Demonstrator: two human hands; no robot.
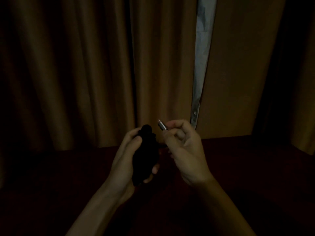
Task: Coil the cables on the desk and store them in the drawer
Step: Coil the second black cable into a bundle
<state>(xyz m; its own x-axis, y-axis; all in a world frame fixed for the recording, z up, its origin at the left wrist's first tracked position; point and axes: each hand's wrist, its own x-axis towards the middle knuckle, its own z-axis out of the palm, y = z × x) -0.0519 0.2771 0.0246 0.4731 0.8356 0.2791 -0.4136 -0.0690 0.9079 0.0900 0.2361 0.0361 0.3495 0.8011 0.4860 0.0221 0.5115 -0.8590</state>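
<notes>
The room is very dark. My left hand grips a black bundle of coiled cable, held upright above the dark desk. My right hand is just to its right and pinches the cable's end below a silver plug, which points up and to the left. A short black stretch of cable runs between the two hands. No drawer shows in this view.
Brown curtains hang behind the desk, with a narrow bright gap to the right of the middle. The desk surface is almost black, and I cannot make out anything lying on it.
</notes>
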